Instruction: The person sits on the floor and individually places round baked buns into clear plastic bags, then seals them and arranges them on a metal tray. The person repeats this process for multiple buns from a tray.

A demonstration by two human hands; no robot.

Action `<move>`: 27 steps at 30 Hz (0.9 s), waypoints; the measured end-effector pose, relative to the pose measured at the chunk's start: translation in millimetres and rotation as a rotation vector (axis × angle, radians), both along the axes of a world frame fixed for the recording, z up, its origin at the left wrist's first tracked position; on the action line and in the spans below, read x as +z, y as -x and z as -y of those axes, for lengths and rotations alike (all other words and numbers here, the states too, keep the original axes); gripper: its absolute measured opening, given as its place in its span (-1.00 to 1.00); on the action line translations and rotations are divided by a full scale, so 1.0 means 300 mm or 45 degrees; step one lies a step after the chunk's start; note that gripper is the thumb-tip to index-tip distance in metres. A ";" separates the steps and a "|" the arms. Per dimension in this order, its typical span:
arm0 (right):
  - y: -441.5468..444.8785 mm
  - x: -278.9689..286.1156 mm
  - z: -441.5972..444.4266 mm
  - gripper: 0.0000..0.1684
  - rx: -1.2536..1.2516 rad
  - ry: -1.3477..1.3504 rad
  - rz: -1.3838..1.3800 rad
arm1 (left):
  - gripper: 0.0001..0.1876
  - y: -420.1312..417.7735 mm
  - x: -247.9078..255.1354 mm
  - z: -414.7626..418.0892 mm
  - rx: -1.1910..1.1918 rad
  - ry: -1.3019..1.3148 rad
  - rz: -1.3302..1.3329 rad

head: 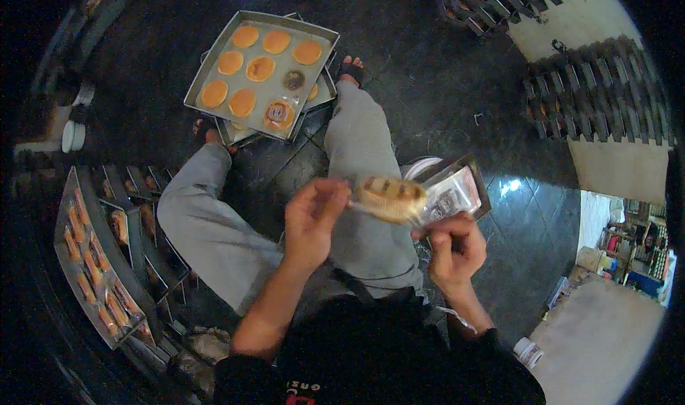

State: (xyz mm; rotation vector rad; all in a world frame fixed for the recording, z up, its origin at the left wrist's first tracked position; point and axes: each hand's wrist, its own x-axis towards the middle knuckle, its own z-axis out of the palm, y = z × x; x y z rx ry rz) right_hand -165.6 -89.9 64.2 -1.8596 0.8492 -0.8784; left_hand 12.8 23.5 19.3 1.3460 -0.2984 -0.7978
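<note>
A clear plastic bag with a round, flat bread in it hangs between my hands, blurred. Pinched at its left end is my left hand; my right hand holds its right end. Just behind my right hand, a stack of printed clear bags lies in a dark tray. Beyond my knees, a metal baking tray holds several round golden breads, one dark round spot, and one bread under a printed clear bag. It rests askew on other trays.
At the left, a tray of wrapped long breads lies on stacked trays. More stacked trays stand at the upper right. A white tub is at the lower right. My feet flank the stack of baking trays.
</note>
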 end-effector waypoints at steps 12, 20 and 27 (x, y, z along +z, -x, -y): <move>-0.164 -0.131 -0.219 -0.40 0.227 -0.646 -0.062 | -0.73 0.040 -0.204 -0.125 0.346 -0.152 -0.120; -0.721 -0.348 0.023 -0.25 0.621 0.611 -0.353 | -0.69 -0.118 -0.255 -0.270 0.443 -0.164 -0.148; -0.366 -0.259 -0.050 -0.46 0.729 0.456 -0.119 | -0.73 -0.065 -0.342 -0.409 0.468 -0.297 -0.154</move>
